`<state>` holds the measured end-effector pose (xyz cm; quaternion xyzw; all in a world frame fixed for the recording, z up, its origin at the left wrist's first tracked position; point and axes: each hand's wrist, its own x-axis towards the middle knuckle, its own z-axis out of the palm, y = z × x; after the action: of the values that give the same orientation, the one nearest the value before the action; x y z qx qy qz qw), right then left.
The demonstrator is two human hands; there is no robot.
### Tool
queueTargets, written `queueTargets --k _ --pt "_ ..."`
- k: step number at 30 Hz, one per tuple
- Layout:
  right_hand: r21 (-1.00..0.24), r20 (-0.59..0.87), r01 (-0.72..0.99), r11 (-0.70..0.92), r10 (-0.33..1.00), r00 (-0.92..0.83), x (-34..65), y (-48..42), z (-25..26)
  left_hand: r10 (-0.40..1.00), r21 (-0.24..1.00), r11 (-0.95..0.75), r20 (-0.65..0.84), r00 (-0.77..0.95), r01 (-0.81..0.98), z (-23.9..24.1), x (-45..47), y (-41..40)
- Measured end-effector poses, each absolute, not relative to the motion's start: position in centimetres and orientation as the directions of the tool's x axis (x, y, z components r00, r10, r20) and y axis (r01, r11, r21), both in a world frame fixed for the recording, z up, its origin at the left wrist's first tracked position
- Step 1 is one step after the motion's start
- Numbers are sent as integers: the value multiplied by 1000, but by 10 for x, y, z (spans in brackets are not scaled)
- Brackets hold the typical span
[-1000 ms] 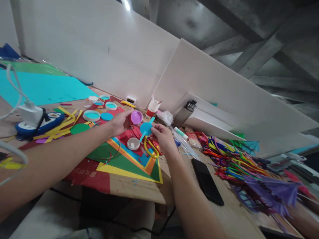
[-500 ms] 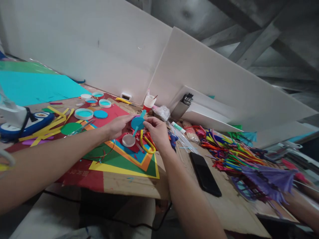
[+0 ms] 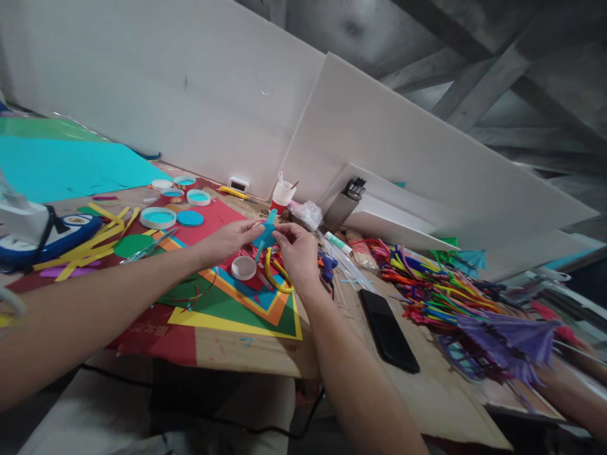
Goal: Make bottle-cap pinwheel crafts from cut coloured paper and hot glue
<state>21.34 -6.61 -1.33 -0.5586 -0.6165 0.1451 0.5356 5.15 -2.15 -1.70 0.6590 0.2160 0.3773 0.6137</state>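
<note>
Between my two hands, above the worktable, is a blue round paper piece (image 3: 266,237) with a narrow blue strip running out past it at the top and bottom. My left hand (image 3: 239,239) pinches its left side, thumb on the face toward me. My right hand (image 3: 296,248) grips the right edge between thumb and fingers. Just below sits a small white round lid (image 3: 243,268). A bent yellow pipe cleaner (image 3: 275,278) lies under my right hand. Beneath are stacked coloured paper sheets (image 3: 237,303) in green, yellow, orange, blue and red.
Several blue-lined round lids (image 3: 159,217) and yellow strips (image 3: 90,250) lie left. Paper cups (image 3: 283,194) stand at the back. Right are a black phone (image 3: 387,330), a glue stick (image 3: 338,242) and many pipe cleaners (image 3: 441,284). Another person's arm (image 3: 573,395) is at far right.
My left thumb has come across onto the face of the blue round piece, covering more of it. The piece is tilted differently. My right hand keeps its hold.
</note>
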Motion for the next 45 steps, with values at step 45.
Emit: queueTargets --k 45 --pt "-982 181 85 168 964 193 203 -61 -27 816 979 -201 187 547 -34 -8 50 -26"
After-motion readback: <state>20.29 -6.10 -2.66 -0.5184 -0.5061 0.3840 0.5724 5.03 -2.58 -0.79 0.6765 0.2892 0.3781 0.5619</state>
